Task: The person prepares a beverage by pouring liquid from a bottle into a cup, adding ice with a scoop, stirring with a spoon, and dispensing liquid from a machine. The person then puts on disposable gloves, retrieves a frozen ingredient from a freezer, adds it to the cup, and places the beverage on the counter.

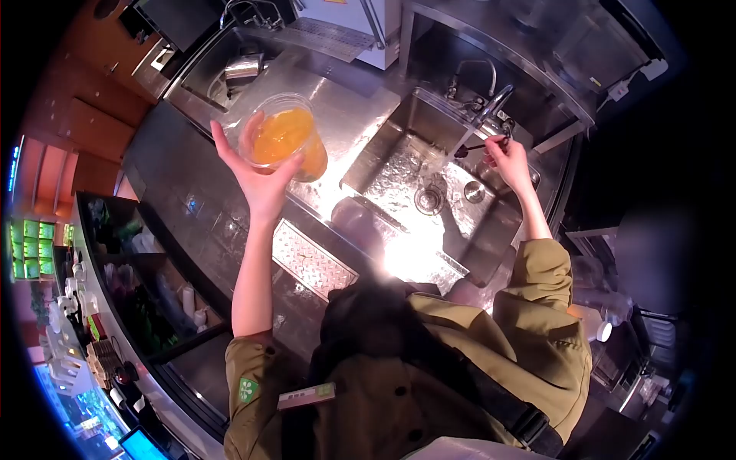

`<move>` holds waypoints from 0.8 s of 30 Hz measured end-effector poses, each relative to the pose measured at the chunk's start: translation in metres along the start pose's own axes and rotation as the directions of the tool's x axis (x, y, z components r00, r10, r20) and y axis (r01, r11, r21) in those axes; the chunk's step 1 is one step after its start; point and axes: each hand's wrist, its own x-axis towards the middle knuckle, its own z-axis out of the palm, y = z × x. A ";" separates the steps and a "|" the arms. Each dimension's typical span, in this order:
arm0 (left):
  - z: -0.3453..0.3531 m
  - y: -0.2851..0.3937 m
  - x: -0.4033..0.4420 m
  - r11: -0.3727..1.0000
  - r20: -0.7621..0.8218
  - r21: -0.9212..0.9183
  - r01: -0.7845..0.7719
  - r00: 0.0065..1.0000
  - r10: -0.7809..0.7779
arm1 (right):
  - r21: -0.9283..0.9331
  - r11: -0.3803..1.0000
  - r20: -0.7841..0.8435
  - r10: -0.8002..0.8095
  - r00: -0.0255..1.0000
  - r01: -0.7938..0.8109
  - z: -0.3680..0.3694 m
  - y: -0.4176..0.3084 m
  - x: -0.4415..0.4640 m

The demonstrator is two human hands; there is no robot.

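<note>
My left hand (264, 172) is wrapped round a clear plastic cup (287, 138) of orange contents, held above the steel counter (337, 100). At the right, my right hand (507, 159) pinches the thin handle of a dark utensil (463, 152), whose end is near the stream from the faucet (494, 103). Water runs into the steel sink (391, 172) below, which has a round drain (428, 199). The utensil's exact shape is too small to tell.
A second sink with a metal pitcher (244, 67) stands at the upper left. A perforated drip tray (310, 259) lies in the front counter. Shelves with bagged items (138, 284) are at the lower left, and a steel rack (498, 46) stands behind the faucet.
</note>
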 end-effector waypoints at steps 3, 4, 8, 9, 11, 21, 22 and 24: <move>-0.002 0.003 -0.005 0.996 -0.017 -0.055 0.074 0.997 -0.075 | 0.114 0.993 -0.111 0.052 0.992 -0.039 0.013 0.019 0.015; -0.002 0.002 -0.005 0.994 -0.018 -0.059 0.090 0.996 -0.091 | 0.180 0.983 -0.130 0.070 0.989 -0.046 0.023 0.024 0.021; 0.001 -0.011 -0.013 0.999 0.004 0.019 0.051 0.999 -0.051 | 0.055 0.998 -0.195 0.037 0.980 -0.027 0.067 0.051 0.045; 0.002 -0.011 -0.015 0.997 0.003 0.034 0.066 0.998 -0.066 | 0.012 0.997 -0.154 0.077 0.985 -0.077 0.075 0.060 0.050; 0.005 -0.011 -0.018 0.994 -0.007 0.056 0.089 0.996 -0.089 | 0.107 0.978 0.006 0.180 0.984 -0.179 0.088 0.079 0.057; -0.015 -0.011 -0.034 0.986 -0.023 0.059 0.154 0.988 -0.153 | 0.185 0.963 -0.093 0.214 0.972 -0.194 0.063 0.047 0.038; -0.016 -0.011 -0.034 0.985 -0.025 0.058 0.163 0.986 -0.162 | 0.186 0.970 -0.125 0.181 0.976 -0.156 0.064 0.051 0.041; -0.017 -0.012 -0.033 0.985 -0.019 0.046 0.167 0.986 -0.167 | 0.191 0.967 -0.142 0.197 0.970 -0.168 0.073 0.074 0.054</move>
